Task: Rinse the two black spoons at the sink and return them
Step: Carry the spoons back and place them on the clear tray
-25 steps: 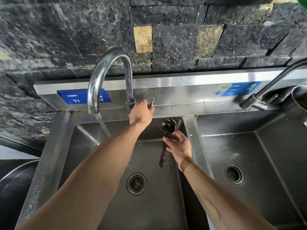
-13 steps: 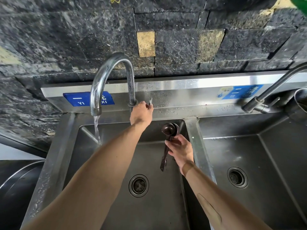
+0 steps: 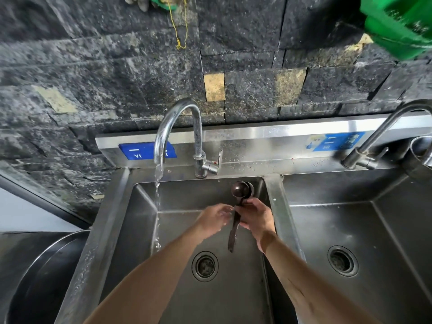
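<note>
Your right hand (image 3: 256, 217) has its grip closed around the two dark round-bowled spoons (image 3: 240, 199) above the left steel basin (image 3: 145, 230), still beside the running water stream (image 3: 157, 195); your left hand (image 3: 216, 217) reaches over, fingers loose and holding nothing. In my judgement rinsing and returning both remain.
</note>
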Available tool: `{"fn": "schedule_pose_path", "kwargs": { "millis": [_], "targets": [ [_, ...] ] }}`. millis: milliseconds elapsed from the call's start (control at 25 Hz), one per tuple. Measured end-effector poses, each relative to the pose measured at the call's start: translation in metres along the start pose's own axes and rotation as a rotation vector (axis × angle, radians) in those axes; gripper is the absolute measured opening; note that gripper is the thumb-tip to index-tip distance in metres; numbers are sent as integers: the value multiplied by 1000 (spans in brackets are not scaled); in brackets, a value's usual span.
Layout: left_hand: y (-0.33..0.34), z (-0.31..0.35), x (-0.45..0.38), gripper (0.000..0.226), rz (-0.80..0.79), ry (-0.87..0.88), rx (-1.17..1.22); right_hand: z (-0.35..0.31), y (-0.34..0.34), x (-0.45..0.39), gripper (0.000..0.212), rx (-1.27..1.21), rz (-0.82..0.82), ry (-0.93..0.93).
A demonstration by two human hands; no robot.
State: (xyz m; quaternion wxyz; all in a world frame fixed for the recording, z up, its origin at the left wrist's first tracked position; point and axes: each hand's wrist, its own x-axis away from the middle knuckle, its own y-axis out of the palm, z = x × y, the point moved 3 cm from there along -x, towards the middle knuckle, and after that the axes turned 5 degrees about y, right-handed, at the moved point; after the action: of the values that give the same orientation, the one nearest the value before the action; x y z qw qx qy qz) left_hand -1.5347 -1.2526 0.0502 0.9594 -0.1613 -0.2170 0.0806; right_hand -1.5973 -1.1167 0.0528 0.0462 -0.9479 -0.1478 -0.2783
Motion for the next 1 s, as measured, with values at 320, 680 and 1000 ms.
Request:
{"fn": "schedule_pose_path", "kwargs": {
  "millis": [320,680,1000],
  "targets": [
    [22,12,58,32,31,58,182,10,2,46,17,-31,-35,42],
    [5,-41,101,28,145,36,-78,52,-9,88,23,543,231,80],
    [-26,-80,155,43,225,185,-921,89,-4,150,35,1529,388,-62]
  ]
}}
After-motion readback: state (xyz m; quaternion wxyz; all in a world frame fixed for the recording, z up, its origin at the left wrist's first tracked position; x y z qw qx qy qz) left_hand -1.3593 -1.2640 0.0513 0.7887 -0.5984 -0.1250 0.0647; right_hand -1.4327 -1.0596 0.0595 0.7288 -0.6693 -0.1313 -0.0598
